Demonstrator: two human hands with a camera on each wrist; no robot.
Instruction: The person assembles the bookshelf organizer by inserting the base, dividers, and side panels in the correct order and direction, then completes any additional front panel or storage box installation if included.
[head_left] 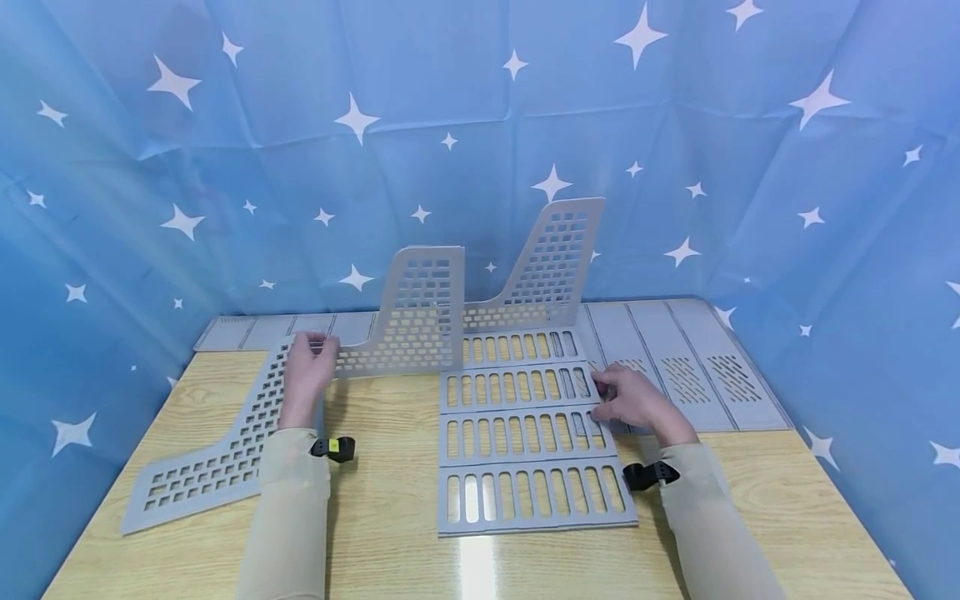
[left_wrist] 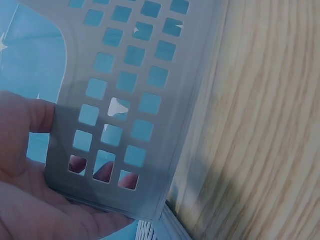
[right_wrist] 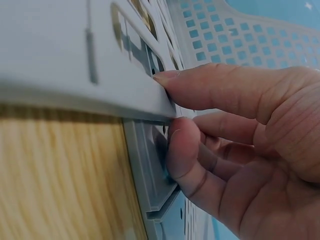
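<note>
My left hand (head_left: 307, 371) grips the low end of a grey L-shaped side panel (head_left: 420, 325) that stands upright with its tall part to the right. In the left wrist view the thumb lies on one edge of this perforated panel (left_wrist: 127, 80), and fingertips show through its square holes. My right hand (head_left: 633, 396) pinches the right edge of a grey slotted panel (head_left: 528, 410) made of several joined strips. The right wrist view has thumb and forefinger at the edge of the slotted panel (right_wrist: 120, 95). A second L-shaped panel (head_left: 551, 267) stands upright behind.
Another L-shaped perforated panel (head_left: 217, 467) lies flat on the wooden table (head_left: 390, 500), partly under my left arm. Wide grey panels with slanted slots (head_left: 693, 358) lie along the back and right. A blue star-patterned curtain (head_left: 450, 83) hangs behind and at both sides.
</note>
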